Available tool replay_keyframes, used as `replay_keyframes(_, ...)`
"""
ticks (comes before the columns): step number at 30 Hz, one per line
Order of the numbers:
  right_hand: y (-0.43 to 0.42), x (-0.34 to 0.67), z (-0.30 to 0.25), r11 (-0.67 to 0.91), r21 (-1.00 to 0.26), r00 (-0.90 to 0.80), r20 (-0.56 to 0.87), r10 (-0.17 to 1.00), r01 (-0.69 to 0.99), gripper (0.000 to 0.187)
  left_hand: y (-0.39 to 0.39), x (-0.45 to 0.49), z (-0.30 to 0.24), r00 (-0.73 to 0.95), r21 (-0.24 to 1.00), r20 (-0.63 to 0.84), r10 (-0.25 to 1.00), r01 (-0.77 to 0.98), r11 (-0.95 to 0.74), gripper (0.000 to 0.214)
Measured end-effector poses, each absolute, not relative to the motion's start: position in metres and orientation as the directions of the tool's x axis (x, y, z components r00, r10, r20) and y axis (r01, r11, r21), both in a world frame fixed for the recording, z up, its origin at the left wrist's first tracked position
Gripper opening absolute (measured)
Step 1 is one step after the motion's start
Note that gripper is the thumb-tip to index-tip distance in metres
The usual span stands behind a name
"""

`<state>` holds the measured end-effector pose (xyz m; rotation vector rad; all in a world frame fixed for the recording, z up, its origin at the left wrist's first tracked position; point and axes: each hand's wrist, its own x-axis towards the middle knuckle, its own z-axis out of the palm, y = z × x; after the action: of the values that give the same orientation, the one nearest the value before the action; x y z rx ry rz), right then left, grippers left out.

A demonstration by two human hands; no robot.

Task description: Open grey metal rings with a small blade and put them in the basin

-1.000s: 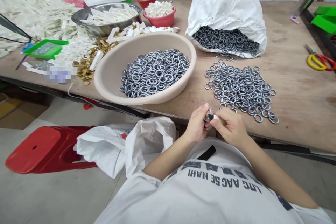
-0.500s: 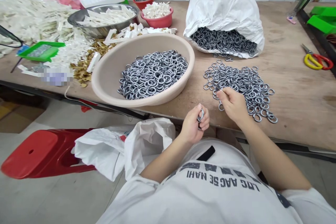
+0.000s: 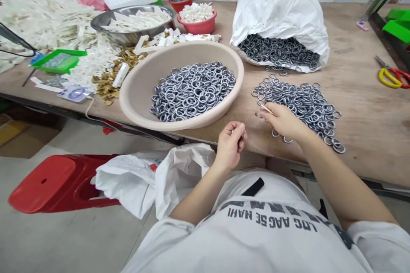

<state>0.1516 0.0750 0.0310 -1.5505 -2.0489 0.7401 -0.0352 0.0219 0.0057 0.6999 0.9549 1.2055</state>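
Grey metal rings (image 3: 304,104) lie in a loose pile on the table, with my right hand (image 3: 283,121) at the pile's near left edge. Its fingers are pinched, and a thin pale stick-like piece (image 3: 267,110) shows at them. Just beyond the fingertips a ring (image 3: 258,114) is blurred. My left hand (image 3: 229,143) is closed in front of the table edge, with a bit of grey ring (image 3: 241,140) peeking between the fingers. Left of the pile, a large beige basin (image 3: 134,98) holds many more of these rings.
Behind the pile, a white sack (image 3: 278,8) lies with rings at its mouth. Scissors (image 3: 392,74) are at the right. White plastic strips (image 3: 38,21), a steel bowl (image 3: 128,38) and a pink bowl (image 3: 200,27) fill the left. A red stool (image 3: 45,183) stands below.
My left hand has turned, so the ring that showed at its fingers is mostly hidden. My right hand has shifted slightly, and the pale piece now shows at its fingers.
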Motion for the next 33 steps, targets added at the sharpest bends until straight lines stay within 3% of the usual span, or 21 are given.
replay_keyframes(3,0.042,0.165,0.037,0.106,-0.896,-0.369,-0.068,0.927,0.431,0.031,0.023,-0.025,0.007,0.041,0.992,0.01,0.999,-0.126,-0.004,0.024)
replay_keyframes(6,0.02,0.165,0.036,0.032,-0.945,-0.325,-0.08,0.942,0.325,0.032,0.021,-0.015,0.009,0.178,0.985,0.155,0.972,0.052,-0.167,0.02)
replay_keyframes(8,0.011,0.159,0.033,0.051,-0.95,-0.196,-0.012,0.981,0.31,0.027,0.019,-0.009,0.007,0.218,0.995,0.101,0.971,-0.007,-0.102,0.027)
replay_keyframes(11,0.005,0.148,0.028,0.137,-0.946,-0.069,0.121,0.99,0.295,0.02,0.014,-0.002,0.004,0.263,0.95,-0.12,0.957,-0.248,0.188,0.036)
replay_keyframes(13,0.005,0.144,0.025,0.173,-0.946,-0.061,0.162,0.985,0.275,0.023,0.01,0.001,0.003,0.317,0.869,-0.228,0.92,-0.359,0.339,0.038)
replay_keyframes(16,0.007,0.144,0.022,0.171,-0.959,-0.068,0.16,0.985,0.227,0.021,0.006,0.002,0.006,0.354,0.813,-0.266,0.897,-0.418,0.406,0.038)
replay_keyframes(19,0.004,0.149,0.022,0.192,-0.929,-0.049,0.186,0.981,0.317,0.03,0.004,0.001,0.01,0.344,0.797,-0.257,0.903,-0.453,0.4,0.04)
replay_keyframes(24,-0.015,0.15,0.023,0.381,-0.706,-0.168,0.354,0.92,0.598,0.032,0.005,0.0,0.008,0.317,0.774,-0.268,0.91,-0.491,0.399,0.04)
replay_keyframes(27,-0.021,0.146,0.022,0.403,-0.61,-0.192,0.383,0.904,0.683,0.035,0.004,0.002,0.006,0.322,0.744,-0.302,0.897,-0.509,0.433,0.04)
replay_keyframes(31,-0.018,0.149,0.02,0.386,-0.592,-0.196,0.36,0.912,0.708,0.039,-0.001,0.001,0.008,0.351,0.742,-0.286,0.892,-0.507,0.438,0.04)
replay_keyframes(33,-0.008,0.157,0.019,0.296,-0.62,-0.139,0.29,0.947,0.727,0.044,-0.005,-0.002,0.011,0.414,0.756,-0.24,0.878,-0.488,0.437,0.04)
